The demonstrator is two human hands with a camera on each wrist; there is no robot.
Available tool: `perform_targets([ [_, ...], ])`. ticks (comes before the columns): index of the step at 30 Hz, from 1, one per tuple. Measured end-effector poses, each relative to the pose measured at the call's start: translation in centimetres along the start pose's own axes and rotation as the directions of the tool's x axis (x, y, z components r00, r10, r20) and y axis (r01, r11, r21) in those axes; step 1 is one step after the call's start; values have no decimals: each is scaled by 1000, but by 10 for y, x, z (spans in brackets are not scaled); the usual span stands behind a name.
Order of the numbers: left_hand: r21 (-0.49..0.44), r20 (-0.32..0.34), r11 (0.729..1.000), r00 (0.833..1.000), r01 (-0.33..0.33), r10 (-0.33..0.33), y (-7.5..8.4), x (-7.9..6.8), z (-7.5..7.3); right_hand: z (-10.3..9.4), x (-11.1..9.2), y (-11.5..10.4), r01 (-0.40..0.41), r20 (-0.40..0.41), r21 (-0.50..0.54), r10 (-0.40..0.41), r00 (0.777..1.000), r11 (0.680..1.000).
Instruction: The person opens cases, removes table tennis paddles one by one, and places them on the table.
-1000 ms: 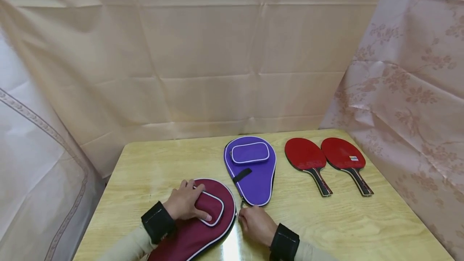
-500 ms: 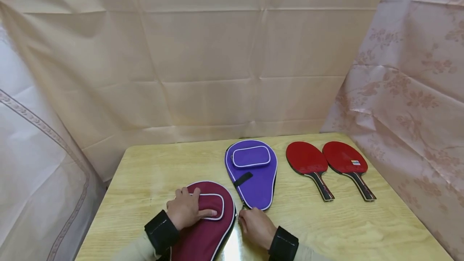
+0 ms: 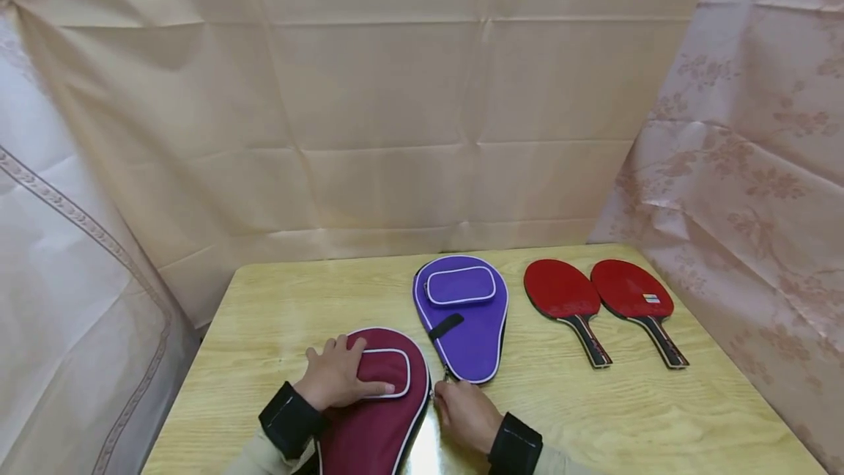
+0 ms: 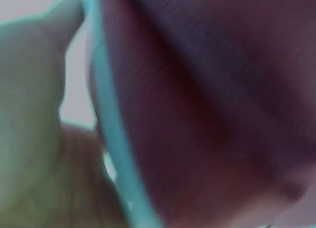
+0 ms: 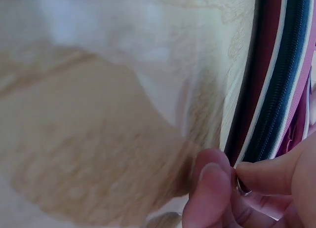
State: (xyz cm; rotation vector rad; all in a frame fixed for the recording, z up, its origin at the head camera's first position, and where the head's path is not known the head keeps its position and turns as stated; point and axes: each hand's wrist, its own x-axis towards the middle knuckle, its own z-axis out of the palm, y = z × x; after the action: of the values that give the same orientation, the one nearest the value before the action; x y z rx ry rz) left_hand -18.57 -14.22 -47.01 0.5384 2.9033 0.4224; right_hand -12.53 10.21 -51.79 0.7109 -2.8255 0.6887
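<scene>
A maroon table tennis racket case [image 3: 369, 431] with white piping lies at the table's front edge, its lower end out of frame. My left hand [image 3: 339, 376] grips its upper part, the thumb lying over the front pocket and the other fingers at the upper left. In the left wrist view, maroon fabric [image 4: 163, 114] and blurred piping fill most of the picture. At the case's right side my right hand [image 3: 468, 413] pinches a metal zipper pull [image 5: 242, 187] between thumb and index finger. The zipper [image 5: 286, 75] curves up along the case's side, its teeth meshed above the fingers.
A purple racket case [image 3: 471, 347] with a black strap lies just beyond my right hand. Two red rackets [image 3: 560, 288] with dark handles, the second racket [image 3: 626, 284] beside the first, lie at the back right. Cloth curtains [image 3: 395, 94] surround the wooden table [image 3: 283, 299].
The maroon case has turned, its lower end swinging right, so it lies straighter. My left hand has shifted slightly with it. The right hand stays nearly in place at the zipper pull.
</scene>
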Motion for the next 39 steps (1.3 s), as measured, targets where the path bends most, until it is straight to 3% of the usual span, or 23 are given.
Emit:
perform_targets([
  [2,-73,61,991,991,-115,119,-6,0,-3,0,-1,0,-10,4,-2,10,1000,1000],
  [5,-140,115,958,957,-251,268,-12,1,-5,1,-2,0,-24,14,-5,24,1000,1000],
  [6,-151,124,949,947,-278,298,-13,1,-6,1,-2,0,-28,17,-4,28,999,1000],
  [9,-128,119,941,937,-314,329,-15,1,-4,1,-2,1,-32,22,2,32,999,999],
  [17,-47,27,933,933,-358,359,-19,1,-2,0,1,3,-25,22,8,24,999,1000],
  [27,-12,-21,939,939,-343,342,-16,0,-4,-1,2,1,-19,26,2,19,999,1000],
  [39,6,-21,971,971,-238,238,-9,-1,-2,0,-3,-5,-15,14,-11,15,1000,1000],
])
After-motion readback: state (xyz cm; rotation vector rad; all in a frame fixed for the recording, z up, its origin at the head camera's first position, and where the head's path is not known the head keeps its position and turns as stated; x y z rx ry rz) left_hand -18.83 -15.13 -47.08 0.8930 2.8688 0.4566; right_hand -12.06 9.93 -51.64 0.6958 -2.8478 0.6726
